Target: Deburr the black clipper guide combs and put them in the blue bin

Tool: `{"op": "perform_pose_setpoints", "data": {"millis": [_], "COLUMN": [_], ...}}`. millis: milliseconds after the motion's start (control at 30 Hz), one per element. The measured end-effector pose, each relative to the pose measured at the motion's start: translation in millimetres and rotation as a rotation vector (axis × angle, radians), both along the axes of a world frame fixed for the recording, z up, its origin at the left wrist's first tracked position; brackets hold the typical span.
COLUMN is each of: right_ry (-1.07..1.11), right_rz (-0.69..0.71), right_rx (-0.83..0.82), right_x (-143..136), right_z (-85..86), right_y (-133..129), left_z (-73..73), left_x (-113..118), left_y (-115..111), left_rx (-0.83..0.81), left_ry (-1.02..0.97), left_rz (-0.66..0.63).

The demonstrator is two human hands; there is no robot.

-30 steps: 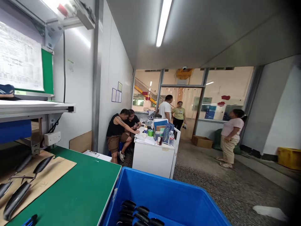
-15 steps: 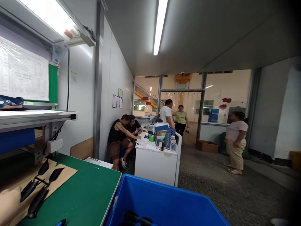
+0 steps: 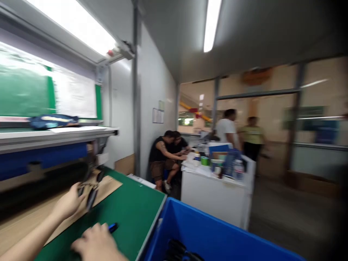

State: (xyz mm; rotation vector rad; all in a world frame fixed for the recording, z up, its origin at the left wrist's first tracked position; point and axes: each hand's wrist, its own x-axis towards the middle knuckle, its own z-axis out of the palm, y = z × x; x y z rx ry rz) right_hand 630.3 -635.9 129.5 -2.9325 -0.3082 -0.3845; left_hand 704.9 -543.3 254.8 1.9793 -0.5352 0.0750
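Over cardboard (image 3: 112,184) | black lobed part (image 3: 91,198), blurred | left grip (image 3: 68,201) pinching it | right grip (image 3: 96,242) unclear

left forearm (image 3: 38,233), left grip (image 3: 67,203) and right grip (image 3: 96,243) all bare

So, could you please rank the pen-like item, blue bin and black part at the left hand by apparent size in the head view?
1. Blue bin, cut off below
2. Black part
3. Pen-like item, by what shows

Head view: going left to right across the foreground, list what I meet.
Bare left hand, black item with elongated lobes, blue-and-black pen-like object, large blue plastic bin.
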Motion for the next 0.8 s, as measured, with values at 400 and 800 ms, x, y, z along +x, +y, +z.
{"op": "perform_pose_setpoints", "data": {"millis": [400, 800], "right_ry": [0.084, 0.274], "right_rz": [0.38, 0.711], "right_rx": [0.285, 0.472], "right_x": [20, 54], "right_z": [26.9, 16.4], "right_y": [58, 149], "left_z": [-58.0, -105.8], "left_x": [-103, -106], "left_y": [229, 273], "left_rx": [-0.945, -0.714], "left_ry": [0.462, 0.485], "left_rz": [-0.061, -0.118]}}
